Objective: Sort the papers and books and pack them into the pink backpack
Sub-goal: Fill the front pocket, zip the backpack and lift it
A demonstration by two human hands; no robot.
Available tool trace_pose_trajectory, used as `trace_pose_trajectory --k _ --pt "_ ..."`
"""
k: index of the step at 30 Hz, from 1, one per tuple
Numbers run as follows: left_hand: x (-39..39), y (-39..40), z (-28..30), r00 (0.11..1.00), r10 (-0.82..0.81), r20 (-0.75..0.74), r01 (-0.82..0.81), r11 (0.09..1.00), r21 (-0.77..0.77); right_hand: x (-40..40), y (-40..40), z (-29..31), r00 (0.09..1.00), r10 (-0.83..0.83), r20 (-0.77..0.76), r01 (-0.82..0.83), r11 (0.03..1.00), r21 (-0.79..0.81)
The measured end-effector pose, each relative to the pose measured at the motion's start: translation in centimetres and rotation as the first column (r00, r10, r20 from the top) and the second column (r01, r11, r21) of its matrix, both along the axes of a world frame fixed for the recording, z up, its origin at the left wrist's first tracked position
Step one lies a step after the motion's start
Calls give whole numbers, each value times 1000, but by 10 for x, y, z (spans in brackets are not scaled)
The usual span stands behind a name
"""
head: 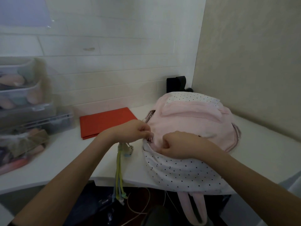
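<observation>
Pink backpack (pixel 192 126), one: lies flat on the white table (pixel 65 159) at centre right of the frame, its polka-dot base overhanging the near edge and one pair of pink straps (pixel 193 207) hanging below. Laid flat, apparently, so the zip line faces the person.

Left hand (pixel 133 131), one: fingers curled and pinching at a metal zip pull (pixel 150 139) on the backpack's left edge, probably to draw the zip (opening or closing cannot be told).

Right hand (pixel 177 145), one: fingers curled into the fabric just beside the pull, judged to be bracing the cloth so the slider runs.

Tassel charm (pixel 119 175), one: yellow, green and blue cords dangling from the zip area over the table edge.

Red folder (pixel 105 123), one: flat on the table, left of the backpack, near but apart; seemingly waiting to be packed.

Clear storage bins (pixel 24 98), stacked at the left edge; blurred, about three or four, contents unclear.

Black object (pixel 175 84), one: against the wall behind the backpack.
</observation>
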State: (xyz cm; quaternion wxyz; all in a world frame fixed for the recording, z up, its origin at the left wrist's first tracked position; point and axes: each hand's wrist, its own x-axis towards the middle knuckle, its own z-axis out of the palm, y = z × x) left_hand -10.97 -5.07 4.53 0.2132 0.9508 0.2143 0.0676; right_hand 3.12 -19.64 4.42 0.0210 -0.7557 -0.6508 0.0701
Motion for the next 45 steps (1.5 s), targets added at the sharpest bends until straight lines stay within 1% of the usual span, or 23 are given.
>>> trace_pose_trajectory --k 2,3,5,7,8,9,10,12,14,18,24,27,29,30,33,35,37,39,40,41,42,43,45 --pt "0 -1 -2 999 -14 49 13 1000 8 -4 5 -5 999 43 15 -43 999 15" --pt "0 -1 -4 996 -15 85 15 1000 -2 -8 7 -7 998 67 -8 -67 998 23" --pt "-1 2 -9 988 3 156 3 999 -39 -12 11 -10 988 118 -96 -114 992 46" --pt "-3 6 -15 971 60 233 -48 997 -59 -13 11 -8 973 140 -182 -126 988 84" --pt "-4 9 -17 954 95 286 -81 995 -59 -13 10 -6 969 145 -198 -124 986 114" --pt "-6 13 -18 927 136 351 -117 990 -75 -13 8 -4 969 156 -194 -127 980 154" --pt "-7 17 -18 886 196 419 -157 979 -126 -14 6 -2 970 171 -172 -138 972 190" --pt "-8 29 -17 785 345 514 -222 932 -286 -19 2 1 975 204 -85 -182 960 214" --pt "-5 41 -15 726 423 543 -257 898 -356 -24 -3 4 975 223 -19 -215 957 196" --pt "18 58 -15 681 472 559 -326 880 -345 -21 -23 6 955 297 -15 -290 941 173" --pt "54 66 -14 730 462 504 -283 875 -392 -9 -40 14 944 329 -12 -320 926 200" --pt "57 60 -17 723 457 518 -327 887 -326 -8 -37 8 934 352 -63 -335 923 190" --pt "48 57 -18 724 439 532 -385 897 -217 -2 -40 4 933 337 -124 -312 932 186" --pt "40 54 -19 735 425 528 -405 900 -160 4 -44 2 943 313 -109 -291 939 182" --pt "15 40 -25 814 354 461 -382 924 -35 27 -64 -4 974 211 84 -222 963 150" --pt "4 28 -32 845 301 442 -363 930 62 31 -72 -15 946 232 228 -262 959 108" --pt "-4 10 -37 830 269 489 -382 913 147 25 -69 -28 917 266 295 -298 952 69" --pt "-12 -7 -41 786 203 584 -401 886 232 20 -61 -30 898 288 332 -319 947 42" --pt "-16 -13 -43 774 159 613 -398 875 276 19 -56 -26 898 311 313 -332 943 16" --pt "-20 -18 -45 773 124 622 -384 872 303 18 -52 -20 917 327 226 -337 942 4" --pt "-24 -21 -47 779 107 618 -354 888 293 17 -48 -12 941 330 82 -333 942 33" --pt "-26 -24 -47 783 114 612 -317 919 235 15 -44 -2 940 329 -87 -319 941 111" --pt "-25 -25 -41 772 172 611 -232 973 19 11 -36 20 863 338 -376 -208 915 345"
